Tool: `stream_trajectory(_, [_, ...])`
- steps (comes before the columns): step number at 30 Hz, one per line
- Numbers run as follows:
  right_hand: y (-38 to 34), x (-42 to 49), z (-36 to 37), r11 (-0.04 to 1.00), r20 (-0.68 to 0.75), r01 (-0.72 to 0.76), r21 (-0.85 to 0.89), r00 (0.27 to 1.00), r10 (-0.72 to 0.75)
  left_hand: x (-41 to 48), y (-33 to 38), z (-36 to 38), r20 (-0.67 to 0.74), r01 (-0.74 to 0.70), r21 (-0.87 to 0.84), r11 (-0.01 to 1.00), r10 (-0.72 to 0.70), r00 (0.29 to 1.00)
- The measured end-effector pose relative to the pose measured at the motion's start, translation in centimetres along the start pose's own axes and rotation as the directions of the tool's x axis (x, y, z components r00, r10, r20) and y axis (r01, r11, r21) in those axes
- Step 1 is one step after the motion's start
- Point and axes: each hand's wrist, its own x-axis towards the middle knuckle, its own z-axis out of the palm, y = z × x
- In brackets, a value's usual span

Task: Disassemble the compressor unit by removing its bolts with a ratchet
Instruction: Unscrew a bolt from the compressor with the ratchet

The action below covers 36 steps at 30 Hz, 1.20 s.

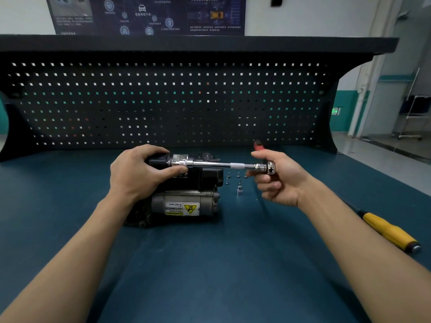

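The compressor unit (186,194) lies on the blue bench, a black block above a grey motor cylinder with a yellow warning label. My left hand (137,171) lies over its upper left part, thumb and fingers pinching the socket end of the ratchet's chrome extension bar (219,164). The bar runs level to the right, to the ratchet head (268,168), which my right hand (277,180) grips. The ratchet's red handle tip (257,145) sticks up behind that hand. Several removed bolts (233,177) stand on the bench just right of the compressor.
A loose chrome socket bit (239,189) stands upright near the bolts. A yellow-handled screwdriver (389,231) lies at the right, close to my right forearm. A black pegboard (163,101) closes off the back of the bench (210,264).
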Motion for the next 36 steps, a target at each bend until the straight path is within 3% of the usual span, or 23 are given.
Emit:
stream_trajectory(3, [0.2,0.0,-0.3,0.961,-0.046,0.186,-0.205,0.979,-0.2,0.0,0.1,-0.1,0.009,-0.007,0.008,1.0,0.007,1.0])
stream_trajectory(5, [0.4,0.0,-0.5,0.87,-0.062,0.34,-0.358,0.921,-0.386,-0.1,0.1,-0.1,0.011,-0.004,0.006,1.0,0.004,1.0])
stream_trajectory(8, [0.8,0.2,-0.8,0.633,-0.004,0.521,-0.573,0.77,-0.638,-0.1,0.2,-0.2,0.008,0.009,-0.01,1.0,-0.009,1.0])
stream_trajectory(12, [1.2,1.1,-1.3,0.239,0.173,0.661,-0.711,0.494,-0.852,-0.1,0.3,-0.1,0.003,0.01,-0.01,1.0,-0.01,1.0])
stream_trajectory(15, [1.3,1.8,-1.8,-0.009,0.284,0.642,-0.767,0.328,-0.901,-0.1,0.3,-0.1,0.001,0.008,-0.005,1.0,-0.008,1.0])
stream_trajectory(17, [1.4,1.9,-1.9,-0.087,0.306,0.589,-0.804,0.283,-0.909,-0.1,0.3,-0.1,-0.004,0.008,-0.006,1.0,-0.008,1.0])
stream_trajectory(25, [1.9,1.7,-1.2,0.185,0.176,0.662,-0.726,0.439,-0.881,0.1,0.2,0.2,-0.007,0.018,-0.008,1.0,-0.018,1.0])
stream_trajectory(30, [1.6,1.2,-0.7,0.56,0.059,0.586,-0.586,0.72,-0.692,0.1,0.4,0.2,-0.02,0.002,0.035,0.999,-0.002,1.0])
stream_trajectory(36, [0.8,0.6,-0.1,0.891,-0.096,0.306,-0.334,0.93,-0.355,0.1,0.2,0.1,-0.017,-0.013,0.047,0.999,0.014,1.0])
